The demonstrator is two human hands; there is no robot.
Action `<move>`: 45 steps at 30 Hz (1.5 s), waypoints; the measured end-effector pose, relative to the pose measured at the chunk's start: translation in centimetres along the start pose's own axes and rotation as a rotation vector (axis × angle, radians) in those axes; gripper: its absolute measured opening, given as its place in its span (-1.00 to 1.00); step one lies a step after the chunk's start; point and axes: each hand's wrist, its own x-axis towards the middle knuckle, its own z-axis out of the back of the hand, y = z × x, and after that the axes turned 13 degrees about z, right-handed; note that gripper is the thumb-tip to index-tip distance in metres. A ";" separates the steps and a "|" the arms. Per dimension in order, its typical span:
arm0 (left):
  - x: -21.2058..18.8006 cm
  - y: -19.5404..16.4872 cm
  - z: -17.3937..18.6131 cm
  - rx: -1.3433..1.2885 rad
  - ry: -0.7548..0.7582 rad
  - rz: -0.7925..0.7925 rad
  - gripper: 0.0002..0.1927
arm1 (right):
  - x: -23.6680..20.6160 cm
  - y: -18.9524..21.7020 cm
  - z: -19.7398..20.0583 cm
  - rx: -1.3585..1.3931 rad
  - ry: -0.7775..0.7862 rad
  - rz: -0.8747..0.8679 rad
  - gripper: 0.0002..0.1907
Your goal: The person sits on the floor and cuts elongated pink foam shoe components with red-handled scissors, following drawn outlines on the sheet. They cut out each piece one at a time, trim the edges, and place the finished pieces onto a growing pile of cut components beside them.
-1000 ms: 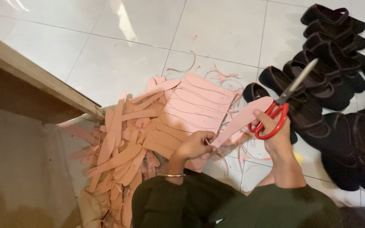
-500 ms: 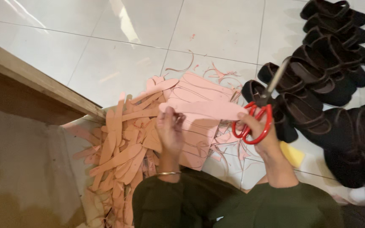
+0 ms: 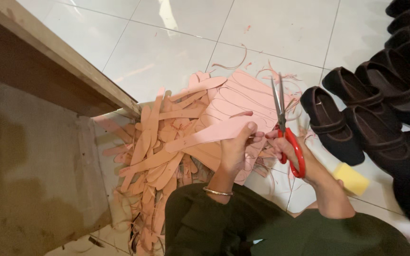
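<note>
A: Above the floor (image 3: 176,52), how is the pink insole piece (image 3: 209,135) held?

B: It is pinched in the closed left hand (image 3: 236,151); red scissors (image 3: 288,135) are gripped by the right hand (image 3: 285,149), blades nearly shut. The strip should be kept taut.

Since the earlier views, the left hand (image 3: 236,149) lifts one pink insole (image 3: 214,132) off the pile (image 3: 167,151) and grips it. The right hand (image 3: 290,151) swings the scissors (image 3: 283,123) from slanting right to upright, blades nearly shut beside the insole.

Bright overhead light glares off the floor tiles (image 3: 167,52); the hands look perhaps slightly motion-blurred.
</note>
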 end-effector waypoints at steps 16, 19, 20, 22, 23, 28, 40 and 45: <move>0.4 -1.7 1.8 -0.103 -0.021 -0.066 -0.53 | 0.2 -1.6 -1.6 -0.037 0.221 -0.059 -0.30; 0.7 -1.4 2.2 -0.102 -0.008 -0.060 -0.52 | 0.2 -1.8 -1.6 -0.014 0.218 -0.054 -0.27; 0.9 -1.3 2.3 -0.089 -0.001 -0.057 -0.53 | 0.3 -1.7 -1.6 -0.016 0.219 -0.049 -0.28; 1.2 -1.2 2.8 -0.052 0.016 -0.045 -0.54 | 0.3 -1.6 -1.4 -0.080 0.208 -0.059 -0.28; 1.3 -1.3 3.2 -0.027 0.026 -0.037 -0.55 | 0.3 -1.4 -1.1 -0.145 0.195 -0.075 -0.29; 1.5 -1.9 4.8 0.151 0.034 -0.084 -0.71 | 0.2 -0.3 -0.3 -0.331 0.220 -0.148 -0.31; 1.8 -3.6 6.1 0.385 0.083 0.073 -0.76 | 0.7 0.0 -0.6 -0.359 0.298 -0.028 -0.17; 2.0 -3.0 6.1 0.346 0.069 0.075 -0.76 | 0.7 -0.8 -0.7 -0.256 0.261 -0.145 -0.22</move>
